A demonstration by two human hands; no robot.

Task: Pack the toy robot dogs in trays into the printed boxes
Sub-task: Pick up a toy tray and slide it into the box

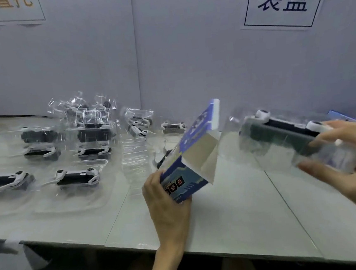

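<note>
Grey counter (244, 211) carries spare trayed dogs (75, 178) at left. Near centre, printed box (195, 146), mouth open toward right, is held by left grip (168, 202), curled round its base; right grip (347, 156) pinches clear tray w/ dog (280, 138), just outside the mouth. Risk: tray edge snags flap (210, 166), buckling it.

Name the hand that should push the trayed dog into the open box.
Right. The right hand grips the clear tray with its toy dog, beside the printed box's open flaps. The left hand grips the box's lower end, steadying it.
</note>
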